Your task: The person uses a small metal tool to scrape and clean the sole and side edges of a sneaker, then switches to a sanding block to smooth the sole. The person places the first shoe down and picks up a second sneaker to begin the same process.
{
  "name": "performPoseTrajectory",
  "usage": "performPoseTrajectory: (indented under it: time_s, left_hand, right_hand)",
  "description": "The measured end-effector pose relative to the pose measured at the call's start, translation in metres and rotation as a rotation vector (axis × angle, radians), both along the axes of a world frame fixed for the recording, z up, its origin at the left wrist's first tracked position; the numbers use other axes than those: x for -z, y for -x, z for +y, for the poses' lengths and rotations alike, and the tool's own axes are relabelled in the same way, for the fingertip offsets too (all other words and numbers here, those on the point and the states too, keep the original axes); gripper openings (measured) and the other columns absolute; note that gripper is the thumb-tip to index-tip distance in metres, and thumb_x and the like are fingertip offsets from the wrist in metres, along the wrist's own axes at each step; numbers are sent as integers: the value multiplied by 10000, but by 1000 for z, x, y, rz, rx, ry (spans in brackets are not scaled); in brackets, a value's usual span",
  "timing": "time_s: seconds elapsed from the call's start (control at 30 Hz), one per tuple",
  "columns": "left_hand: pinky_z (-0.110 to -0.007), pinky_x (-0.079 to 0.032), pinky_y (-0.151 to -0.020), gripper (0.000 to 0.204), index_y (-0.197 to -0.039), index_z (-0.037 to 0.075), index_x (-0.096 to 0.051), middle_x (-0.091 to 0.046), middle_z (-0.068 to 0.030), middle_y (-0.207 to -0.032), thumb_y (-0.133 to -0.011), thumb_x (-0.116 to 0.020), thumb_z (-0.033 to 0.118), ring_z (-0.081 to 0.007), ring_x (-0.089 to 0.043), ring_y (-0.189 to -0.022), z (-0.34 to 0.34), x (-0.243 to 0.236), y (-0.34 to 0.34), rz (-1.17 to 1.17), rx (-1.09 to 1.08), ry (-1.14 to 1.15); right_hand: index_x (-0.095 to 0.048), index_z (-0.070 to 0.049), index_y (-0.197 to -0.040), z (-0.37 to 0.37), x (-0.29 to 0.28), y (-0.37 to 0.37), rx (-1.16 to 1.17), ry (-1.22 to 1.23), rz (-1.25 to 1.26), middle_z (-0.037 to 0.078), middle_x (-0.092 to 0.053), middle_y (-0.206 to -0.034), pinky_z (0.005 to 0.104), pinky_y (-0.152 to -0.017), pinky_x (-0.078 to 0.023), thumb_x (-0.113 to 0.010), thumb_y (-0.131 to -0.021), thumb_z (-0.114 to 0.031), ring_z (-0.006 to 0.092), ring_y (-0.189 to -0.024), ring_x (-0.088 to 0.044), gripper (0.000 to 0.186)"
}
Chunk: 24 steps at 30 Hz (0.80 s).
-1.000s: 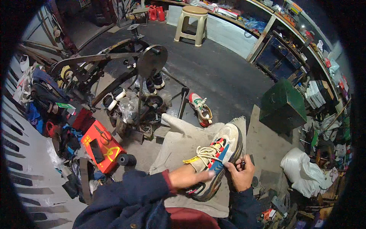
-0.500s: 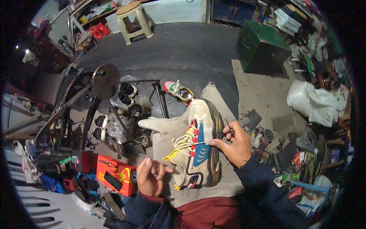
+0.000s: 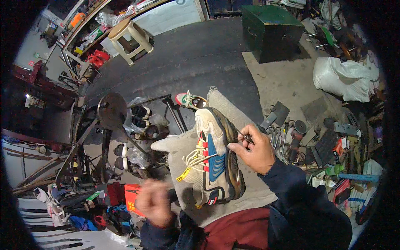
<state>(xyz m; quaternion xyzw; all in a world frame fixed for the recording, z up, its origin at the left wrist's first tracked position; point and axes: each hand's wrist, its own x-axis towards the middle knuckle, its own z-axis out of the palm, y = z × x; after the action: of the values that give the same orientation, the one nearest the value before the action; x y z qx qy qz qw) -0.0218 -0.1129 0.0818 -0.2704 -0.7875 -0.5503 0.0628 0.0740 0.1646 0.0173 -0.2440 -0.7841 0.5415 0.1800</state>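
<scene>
A beige sneaker (image 3: 214, 164) with a blue side panel, red loops, pale laces and a yellow tag lies on its side across my lap, its toe pointing away. Its dark sole faces right. My right hand (image 3: 256, 152) is closed around a thin dark awl-like tool (image 3: 246, 137), thumb close to the sole's edge. To the left of the heel, my left hand (image 3: 155, 203) is raised and smeared by motion, so its fingers cannot be read. Grey cloth (image 3: 175, 146) covers my lap beneath the sneaker.
Beyond the cloth lies another shoe (image 3: 189, 101), red, green and white. A dark metal stand with a round plate (image 3: 111, 111) rises at left. An orange-red box (image 3: 132, 196) is partly behind my left hand. Loose tools (image 3: 287, 137) crowd the right; a green chest (image 3: 271, 33) stands farther back.
My left hand has moved slightly down and left and is now blurred. My right hand keeps its grip by the sole. The whole view has shifted and turned a little.
</scene>
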Motion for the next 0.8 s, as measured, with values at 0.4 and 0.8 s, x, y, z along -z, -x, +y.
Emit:
performPoseTrajectory:
  time_s: [0.4, 0.8]
  left_hand:
    - [-369, -515, -632, 164, -934, 68, -733, -629, -106, -774, -799, -770, -16, -305, -651, -707, 124, 22, 5, 164, 416, 251]
    - [-292, -524, -659, 56, -962, -11, -705, -713, -127, -810, -930, -692, 32, -179, -680, -699, 129, 36, 10, -143, 235, 149]
  right_hand:
    - [-650, -3, -1089, 8, -29, -30, -256, 23, 172, 222, -711, -994, 437, -766, -547, -645, -953, -77, 398, -919, -711, 155]
    - [-654, 3, -1020, 33, -50, -18, -366, -316, -127, 203, -709, -851, 406, -676, -551, -687, -917, -67, 388, -811, -721, 129]
